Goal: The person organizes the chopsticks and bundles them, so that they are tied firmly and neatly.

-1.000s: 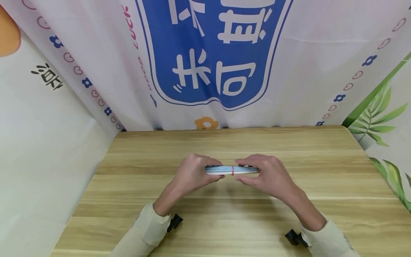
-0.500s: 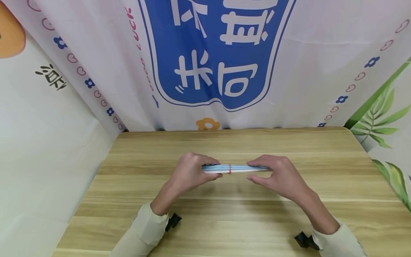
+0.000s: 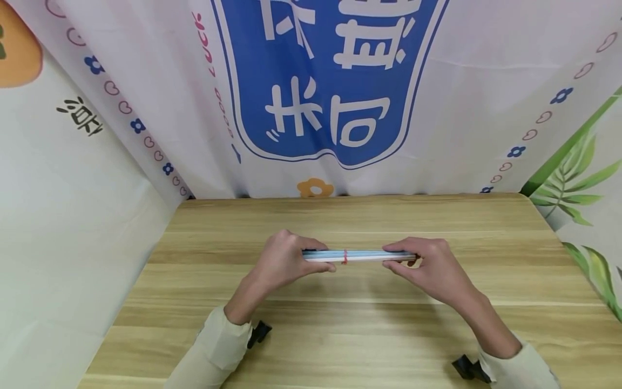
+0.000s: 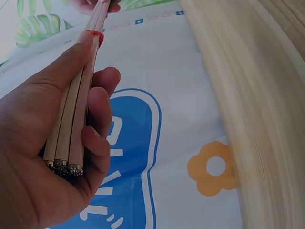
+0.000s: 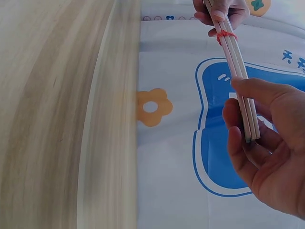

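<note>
A bundle of long, square-ended chopsticks (image 3: 364,255) lies level across the middle of the head view, held above the table. A red band (image 3: 345,257) circles it near the middle. My left hand (image 3: 282,262) grips one end, thumb along the near side and fingers curled round the far side. In the left wrist view, dark, patterned butt ends of the chopsticks (image 4: 69,168) show by the palm. My right hand (image 3: 437,270) holds the other end between thumb and fingers, and the right wrist view shows its fingers curled behind the chopsticks (image 5: 248,112).
Below the hands spreads a wood-grain table (image 3: 350,335). A white curtain (image 3: 461,108) with a blue printed panel hangs along its far edge, and pale printed cloth (image 3: 58,216) borders the left side. Black wrist mounts (image 3: 259,334) sit at the cuffs.
My right hand has slid rightward along the bundle, away from the red band, toward its end. My left hand and the bundle have shifted slightly left.
</note>
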Tool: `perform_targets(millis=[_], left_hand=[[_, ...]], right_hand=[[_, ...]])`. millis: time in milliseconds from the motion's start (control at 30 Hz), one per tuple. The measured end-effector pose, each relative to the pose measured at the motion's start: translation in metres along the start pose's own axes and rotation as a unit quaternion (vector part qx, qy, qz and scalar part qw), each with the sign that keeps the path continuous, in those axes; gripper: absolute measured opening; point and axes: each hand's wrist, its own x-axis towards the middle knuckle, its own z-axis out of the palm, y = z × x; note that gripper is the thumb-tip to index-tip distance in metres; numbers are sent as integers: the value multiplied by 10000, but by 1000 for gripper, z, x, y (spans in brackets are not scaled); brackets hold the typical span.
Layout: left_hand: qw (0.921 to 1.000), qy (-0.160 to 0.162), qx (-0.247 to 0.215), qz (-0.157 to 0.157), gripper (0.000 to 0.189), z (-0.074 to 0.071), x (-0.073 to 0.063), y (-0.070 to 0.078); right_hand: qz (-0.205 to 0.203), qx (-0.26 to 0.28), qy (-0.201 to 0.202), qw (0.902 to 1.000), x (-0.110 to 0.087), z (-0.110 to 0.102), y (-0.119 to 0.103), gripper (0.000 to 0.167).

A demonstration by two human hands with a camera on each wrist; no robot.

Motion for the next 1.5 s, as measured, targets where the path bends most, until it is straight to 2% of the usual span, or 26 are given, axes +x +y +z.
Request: perform_targets(millis=[300, 433, 633, 767, 900, 1067, 1267, 1367, 1500], left_hand=[[9999, -23, 108, 30, 36, 0, 0, -1], [9999, -127, -115, 21, 35, 0, 0, -2], [9975, -491, -513, -58, 35, -5, -1, -6], [9969, -522, -569, -138, 37, -6, -3, -10], [9978, -328, -564, -137, 31, -4, -5, -13], [9984, 118, -529, -151, 24, 3, -11, -15], [9955, 563, -689, -326, 26, 10, -16, -17], [9935, 656, -845, -400, 26, 12, -18, -20], [9927, 648, -958, -332, 26, 16, -19, -25]], right_hand=[[279, 224, -81, 9993, -5, 0, 5, 24], [414, 323, -109, 9986, -8, -1, 8, 23], [374, 401, -119, 9984, -12, -3, 11, 22], [312, 283, -71, 9991, -15, -5, 13, 23], [236, 118, -73, 9996, -17, -6, 16, 24], [131, -38, -17, 9999, -17, -7, 19, 24], [-15, -46, 49, 10000, -14, -8, 21, 25], [5, 35, 24, 10000, -12, -8, 22, 27], [95, 170, -41, 9998, -12, -5, 27, 26]])
